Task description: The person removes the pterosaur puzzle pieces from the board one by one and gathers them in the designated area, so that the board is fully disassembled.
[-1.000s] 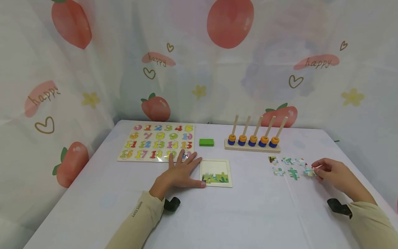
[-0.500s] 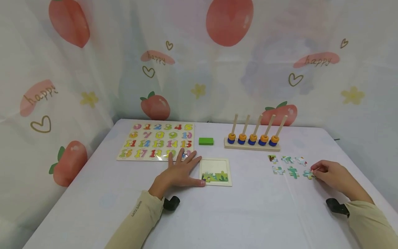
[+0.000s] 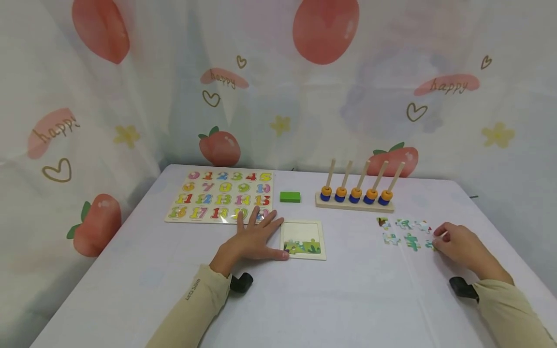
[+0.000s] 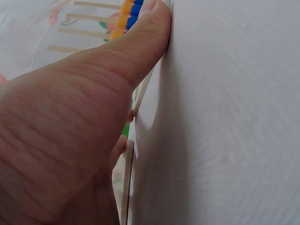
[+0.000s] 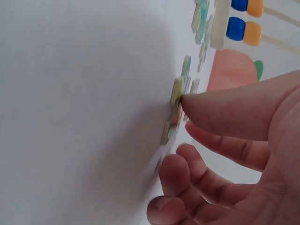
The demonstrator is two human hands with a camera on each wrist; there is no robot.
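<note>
My left hand [image 3: 250, 241] lies with spread fingers on the table. Its thumb touches the lower left corner of a small square puzzle tray [image 3: 323, 241], and its other fingertips reach the number board [image 3: 204, 199]. Joined green puzzle pieces [image 3: 306, 246] fill the bottom of that tray. At the right, my right hand [image 3: 461, 246] pinches a puzzle piece [image 5: 175, 93] low over the table; the fingers mostly hide it in the head view. Several loose puzzle pieces lie just left of the hand, among them a cactus piece [image 3: 412, 242] and a brown-and-green one [image 3: 383, 223].
A wooden abacus stand [image 3: 354, 205] with upright pegs and orange and blue beads stands at the back right. A green block [image 3: 290, 197] lies between it and the number board. Peach-printed cloth [image 3: 278, 87] hangs behind the white table [image 3: 339, 304].
My right hand has moved slightly left, covering more of the nearest loose piece. The left hand keeps its place on the tray. The head view has shifted a little.
</note>
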